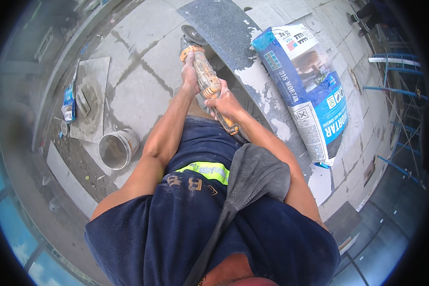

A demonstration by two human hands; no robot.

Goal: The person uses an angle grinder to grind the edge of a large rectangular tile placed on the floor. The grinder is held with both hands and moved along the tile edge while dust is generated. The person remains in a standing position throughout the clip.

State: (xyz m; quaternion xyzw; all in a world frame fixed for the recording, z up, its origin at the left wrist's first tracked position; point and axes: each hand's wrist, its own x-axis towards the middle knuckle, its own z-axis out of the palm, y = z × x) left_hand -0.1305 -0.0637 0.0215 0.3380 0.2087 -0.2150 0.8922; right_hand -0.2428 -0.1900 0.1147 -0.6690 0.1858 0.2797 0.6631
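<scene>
Both my hands are closed around a dusty orange-and-grey angle grinder (206, 71), held in front of my waist. My left hand (189, 76) grips it close to the head, just behind the disc guard. Farther back on the body, my right hand (224, 101) wraps the grip, with the orange rear end showing below it. The round dark disc (194, 34) is at the far end, beside the left edge of a dark grey stone slab (219, 24). Whether the disc touches the slab or spins, I cannot tell.
A large blue-and-white mortar bag (302, 90) lies right of the slab. At left stand a dirty white bucket (119, 148) and a grey board (93, 95) with a small blue bag (68, 105) beside it. Blue scaffold bars (395, 90) are at far right, near another person's legs (367, 16).
</scene>
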